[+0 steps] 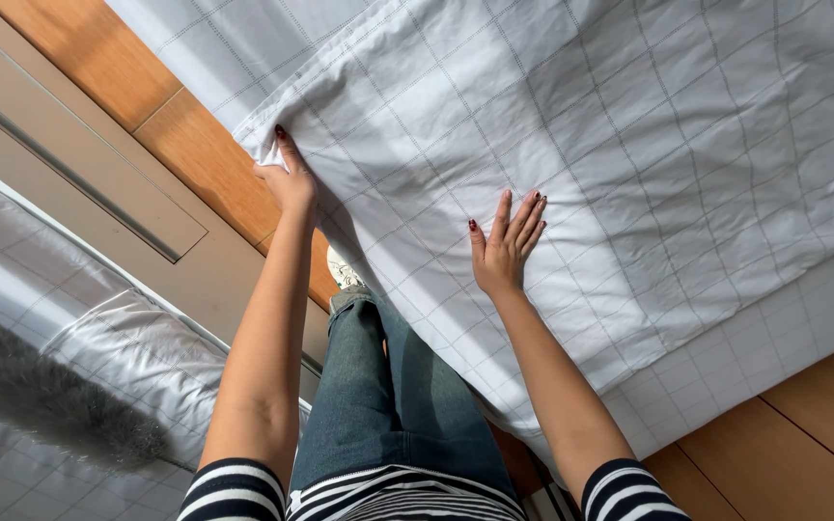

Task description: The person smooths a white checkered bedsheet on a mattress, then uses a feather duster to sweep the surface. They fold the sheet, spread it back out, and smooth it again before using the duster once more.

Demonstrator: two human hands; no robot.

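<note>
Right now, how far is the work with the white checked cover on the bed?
Done: the cover lies spread over the bed. In hand: the left hand grips its corner, and the right hand presses flat on it. Left: creases near both hands.

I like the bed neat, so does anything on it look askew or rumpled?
Yes. The checked white cover lies wrinkled, its corner bunched in the left hand. The right hand rests flat on it.
</note>
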